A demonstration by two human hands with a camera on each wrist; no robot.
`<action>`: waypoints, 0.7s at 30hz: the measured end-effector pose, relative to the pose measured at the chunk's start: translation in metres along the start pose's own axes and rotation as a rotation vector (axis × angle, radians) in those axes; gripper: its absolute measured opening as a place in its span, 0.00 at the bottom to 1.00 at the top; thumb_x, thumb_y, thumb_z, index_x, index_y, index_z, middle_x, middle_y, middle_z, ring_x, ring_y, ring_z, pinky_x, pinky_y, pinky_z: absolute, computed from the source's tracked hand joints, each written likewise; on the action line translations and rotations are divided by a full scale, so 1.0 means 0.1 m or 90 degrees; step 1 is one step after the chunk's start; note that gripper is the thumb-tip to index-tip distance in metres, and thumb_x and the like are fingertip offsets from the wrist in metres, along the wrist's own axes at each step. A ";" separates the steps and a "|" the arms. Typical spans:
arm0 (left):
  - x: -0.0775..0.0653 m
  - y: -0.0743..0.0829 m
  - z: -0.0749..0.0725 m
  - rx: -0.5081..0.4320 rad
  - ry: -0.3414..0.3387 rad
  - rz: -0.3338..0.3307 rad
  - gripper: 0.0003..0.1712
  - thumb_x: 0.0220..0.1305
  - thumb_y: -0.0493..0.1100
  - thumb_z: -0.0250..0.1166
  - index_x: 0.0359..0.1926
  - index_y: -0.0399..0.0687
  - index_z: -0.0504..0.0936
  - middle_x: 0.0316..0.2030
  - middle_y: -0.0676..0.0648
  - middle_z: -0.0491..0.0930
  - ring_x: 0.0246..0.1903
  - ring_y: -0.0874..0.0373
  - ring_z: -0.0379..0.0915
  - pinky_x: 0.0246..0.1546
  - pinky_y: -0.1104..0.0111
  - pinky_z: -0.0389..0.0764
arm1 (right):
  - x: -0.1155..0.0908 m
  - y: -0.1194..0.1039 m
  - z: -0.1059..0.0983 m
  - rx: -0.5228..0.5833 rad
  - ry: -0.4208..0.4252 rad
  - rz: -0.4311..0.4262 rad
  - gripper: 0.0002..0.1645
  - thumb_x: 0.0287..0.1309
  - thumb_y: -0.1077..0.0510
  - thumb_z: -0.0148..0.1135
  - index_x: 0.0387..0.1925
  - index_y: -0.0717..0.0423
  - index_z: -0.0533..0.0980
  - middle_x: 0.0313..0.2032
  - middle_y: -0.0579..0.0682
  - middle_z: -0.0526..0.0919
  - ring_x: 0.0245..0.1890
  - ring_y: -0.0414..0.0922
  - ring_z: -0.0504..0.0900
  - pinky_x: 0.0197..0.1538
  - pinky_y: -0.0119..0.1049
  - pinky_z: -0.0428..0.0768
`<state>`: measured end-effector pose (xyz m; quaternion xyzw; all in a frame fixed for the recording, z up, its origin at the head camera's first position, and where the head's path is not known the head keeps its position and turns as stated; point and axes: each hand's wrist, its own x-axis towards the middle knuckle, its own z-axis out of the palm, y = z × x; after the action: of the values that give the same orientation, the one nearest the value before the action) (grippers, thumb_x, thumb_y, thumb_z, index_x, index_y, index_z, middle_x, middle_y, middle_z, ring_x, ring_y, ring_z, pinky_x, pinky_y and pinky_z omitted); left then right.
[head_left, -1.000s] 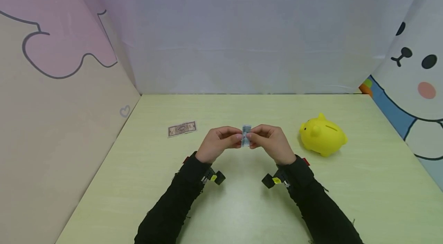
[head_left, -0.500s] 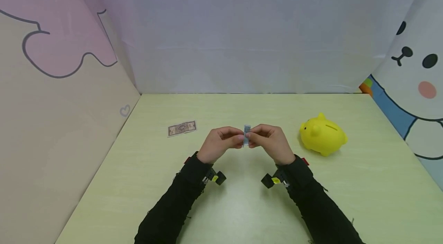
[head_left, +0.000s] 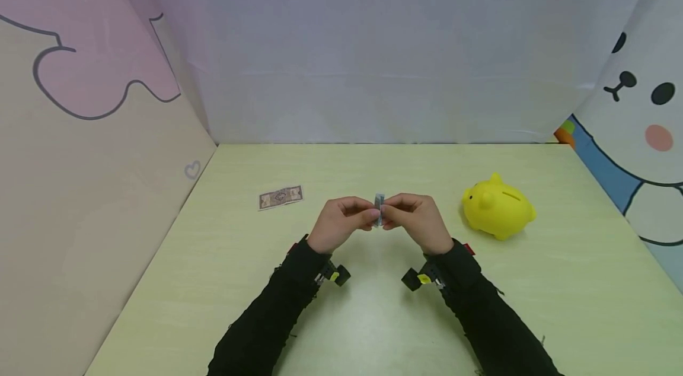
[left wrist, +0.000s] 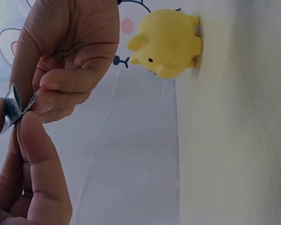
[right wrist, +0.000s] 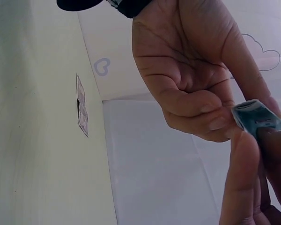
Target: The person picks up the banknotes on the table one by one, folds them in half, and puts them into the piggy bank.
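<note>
A small blue-green banknote point(head_left: 379, 200), folded into a narrow strip, is held up between both hands above the middle of the table. My left hand point(head_left: 342, 223) pinches its left side between thumb and fingers. From the right, my right hand point(head_left: 418, 222) pinches the other side. Folded layers of the note point(left wrist: 11, 107) stand slightly apart at one end in the left wrist view. In the right wrist view the note's rolled-over edge point(right wrist: 253, 110) shows, while the fingertips cover the rest.
A brown banknote point(head_left: 280, 197) lies on the table point(head_left: 373, 316), left of the hands. To their right stands a yellow piggy bank point(head_left: 496, 210) with a slot in its top. White cloth point(head_left: 341, 56) hangs along the back edge, and printed panels flank both sides.
The blue-green note has become narrower, its visible face folded inward between the fingers. Both hands have drawn slightly closer together. The brown note and piggy bank stay put.
</note>
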<state>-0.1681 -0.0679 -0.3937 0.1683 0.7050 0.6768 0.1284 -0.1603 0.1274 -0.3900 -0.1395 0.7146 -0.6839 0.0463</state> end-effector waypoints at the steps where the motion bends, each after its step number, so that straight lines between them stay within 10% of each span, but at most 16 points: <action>1: 0.00 0.00 0.00 0.003 0.002 0.000 0.13 0.66 0.40 0.65 0.46 0.34 0.84 0.35 0.51 0.85 0.37 0.48 0.82 0.41 0.66 0.86 | 0.00 0.00 0.00 0.000 0.000 0.001 0.15 0.64 0.62 0.63 0.43 0.74 0.80 0.29 0.39 0.86 0.28 0.38 0.84 0.37 0.35 0.87; 15: 0.01 -0.03 0.02 0.007 0.021 0.001 0.13 0.66 0.39 0.65 0.45 0.32 0.84 0.33 0.53 0.85 0.37 0.42 0.81 0.41 0.64 0.86 | 0.01 -0.01 -0.01 -0.001 -0.007 0.018 0.17 0.64 0.60 0.63 0.46 0.72 0.81 0.31 0.39 0.87 0.29 0.39 0.86 0.38 0.36 0.87; 21: 0.01 -0.04 0.02 -0.004 0.024 0.007 0.13 0.66 0.38 0.65 0.46 0.31 0.84 0.35 0.49 0.86 0.33 0.59 0.82 0.41 0.65 0.86 | 0.01 -0.02 -0.02 -0.013 -0.013 0.026 0.17 0.65 0.59 0.62 0.47 0.70 0.82 0.35 0.44 0.88 0.31 0.40 0.86 0.40 0.37 0.87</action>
<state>-0.1683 -0.0656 -0.3975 0.1588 0.7042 0.6829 0.1116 -0.1616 0.1289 -0.3883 -0.1323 0.7237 -0.6741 0.0661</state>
